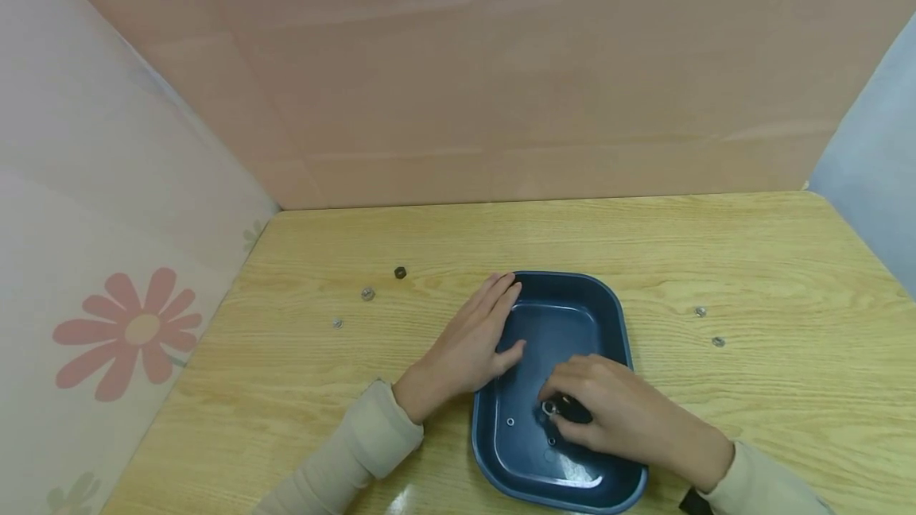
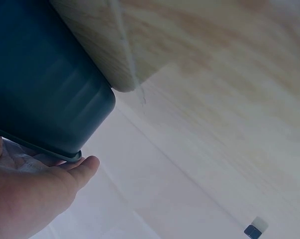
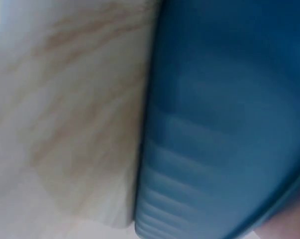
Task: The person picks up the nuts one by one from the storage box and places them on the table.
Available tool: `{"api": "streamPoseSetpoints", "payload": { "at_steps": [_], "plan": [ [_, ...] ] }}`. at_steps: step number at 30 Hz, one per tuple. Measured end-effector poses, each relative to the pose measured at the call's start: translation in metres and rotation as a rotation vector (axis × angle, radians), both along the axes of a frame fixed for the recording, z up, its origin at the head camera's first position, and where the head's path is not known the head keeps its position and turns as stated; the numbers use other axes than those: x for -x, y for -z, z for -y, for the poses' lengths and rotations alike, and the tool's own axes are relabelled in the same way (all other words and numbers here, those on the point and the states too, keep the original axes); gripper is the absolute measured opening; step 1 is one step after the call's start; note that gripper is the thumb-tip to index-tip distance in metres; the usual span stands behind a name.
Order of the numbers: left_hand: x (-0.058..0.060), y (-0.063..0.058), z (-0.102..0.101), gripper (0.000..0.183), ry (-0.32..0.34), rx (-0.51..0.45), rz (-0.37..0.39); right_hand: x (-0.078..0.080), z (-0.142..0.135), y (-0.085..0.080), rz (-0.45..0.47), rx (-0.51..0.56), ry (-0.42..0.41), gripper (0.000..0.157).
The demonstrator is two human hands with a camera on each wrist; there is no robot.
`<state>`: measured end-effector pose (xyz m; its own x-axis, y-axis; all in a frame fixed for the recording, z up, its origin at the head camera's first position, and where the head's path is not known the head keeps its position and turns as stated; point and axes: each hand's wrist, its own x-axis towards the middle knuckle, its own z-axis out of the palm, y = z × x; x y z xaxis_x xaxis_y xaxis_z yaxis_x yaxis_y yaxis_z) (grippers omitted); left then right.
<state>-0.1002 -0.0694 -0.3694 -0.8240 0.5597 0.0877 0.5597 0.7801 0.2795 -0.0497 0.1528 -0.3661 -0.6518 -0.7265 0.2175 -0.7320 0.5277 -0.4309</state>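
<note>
A dark blue plastic tray (image 1: 501, 474) sits on the wooden table. My left hand (image 1: 468, 344) lies along its left rim, fingers extended and thumb reaching over the inside. From the left wrist view, the thumb side of the left hand (image 2: 35, 194) appears against the outside of the tray (image 2: 50, 84). Inside the tray, my right hand (image 1: 608, 408) pinches a metal nut (image 1: 549, 408) between curled fingers and thumb; a dark patch behind the nut is unclear. Two small nuts lie on the tray floor, one nut (image 1: 510, 422) further left and another nut (image 1: 552, 441) below the fingers.
Left of the tray lie a black nut (image 1: 400, 272), a silver nut (image 1: 368, 293) and a smaller nut (image 1: 338, 323). To the right are two silver nuts, one nut (image 1: 700, 311) behind the other nut (image 1: 719, 342). A brown paper-like wall (image 1: 501, 102) closes the table's back.
</note>
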Motion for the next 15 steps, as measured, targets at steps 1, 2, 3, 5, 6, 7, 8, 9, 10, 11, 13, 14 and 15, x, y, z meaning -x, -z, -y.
{"api": "streamPoseSetpoints", "payload": {
  "at_steps": [1,2,3,5,6,7,8,9,10,11,13,14,15],
  "plan": [
    [0.000,0.000,0.000,0.076,-0.001,-0.001,0.000,0.000,-0.001,-0.001,-0.017,0.013,-0.003,0.018],
    [0.000,0.000,0.000,0.076,-0.001,-0.002,0.000,0.001,-0.002,-0.003,-0.031,0.020,0.001,0.018],
    [0.000,0.000,0.000,0.076,-0.003,-0.002,-0.002,0.001,-0.003,-0.004,-0.049,0.027,0.007,0.019],
    [0.000,0.000,0.000,0.076,-0.006,-0.001,-0.004,0.002,-0.005,-0.007,-0.083,0.034,0.025,0.020],
    [0.000,0.000,0.000,0.076,-0.007,0.000,-0.004,0.003,-0.006,-0.009,-0.101,0.037,0.035,0.021],
    [0.000,0.000,0.000,0.076,-0.008,0.000,-0.006,0.004,-0.008,-0.011,-0.110,0.040,0.046,0.022],
    [0.000,0.000,-0.001,0.076,-0.009,0.002,-0.006,0.005,-0.009,-0.013,-0.120,0.043,0.056,0.023],
    [0.000,0.001,-0.001,0.077,-0.011,0.004,-0.006,0.006,-0.011,-0.015,-0.132,0.047,0.064,0.024],
    [0.000,0.001,-0.001,0.077,-0.012,0.005,-0.005,0.007,-0.013,-0.016,-0.140,0.048,0.074,0.024],
    [0.000,0.000,-0.001,0.077,-0.013,0.004,-0.003,0.008,-0.014,-0.018,-0.146,0.048,0.084,0.025],
    [0.000,0.001,-0.001,0.077,-0.017,0.005,0.002,0.010,-0.018,-0.021,-0.162,0.046,0.111,0.025],
    [0.000,0.001,-0.001,0.077,-0.018,0.005,0.005,0.011,-0.021,-0.022,-0.175,0.043,0.126,0.026],
    [0.000,0.001,-0.001,0.077,-0.019,0.005,0.007,0.012,-0.023,-0.022,-0.187,0.040,0.140,0.026]
  ]
}}
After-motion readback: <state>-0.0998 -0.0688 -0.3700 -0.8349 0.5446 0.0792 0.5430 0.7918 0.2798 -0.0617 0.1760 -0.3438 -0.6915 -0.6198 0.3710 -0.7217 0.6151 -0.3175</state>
